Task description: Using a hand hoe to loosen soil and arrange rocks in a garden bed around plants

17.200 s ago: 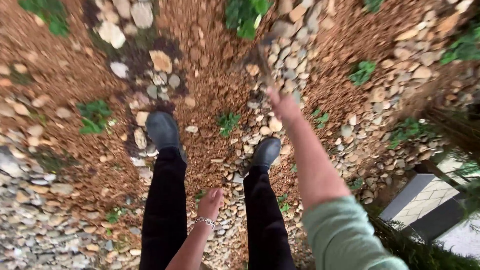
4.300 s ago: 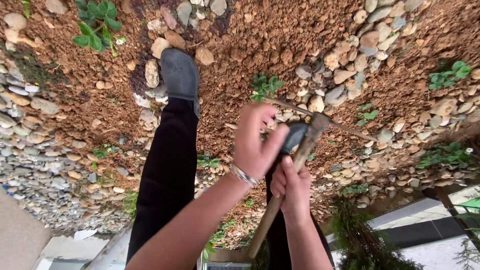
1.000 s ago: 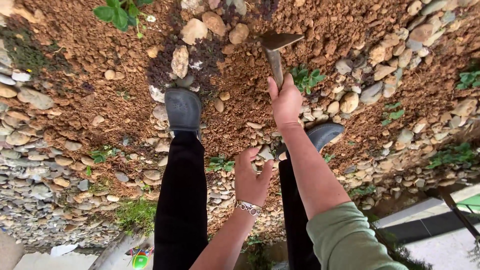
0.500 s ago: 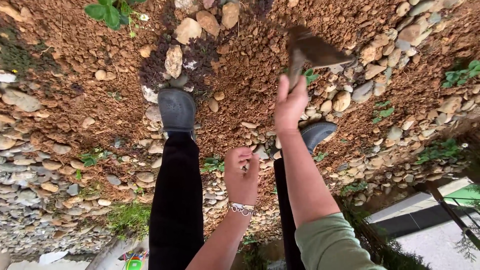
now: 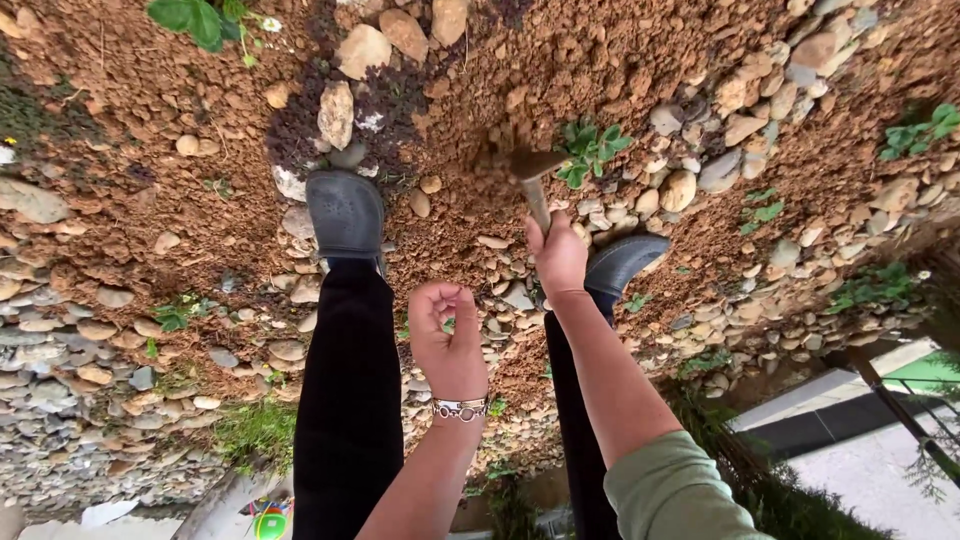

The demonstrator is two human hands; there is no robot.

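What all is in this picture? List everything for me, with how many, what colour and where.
Hoe: one, brown handle, dark blade in the soil by the weed, held by the right hand.
Weed: one, green, right of the blade.
Stones: many, grey and tan, in bands on both sides.
Soil: reddish brown, top centre.
Pavement: grey, bottom right.
Shoes: two, dark grey, on the ground.
Trousers: black.
Bracelet: one, silver, left wrist.
Left hand: loosely curled, empty.
Right hand: gripping the handle.
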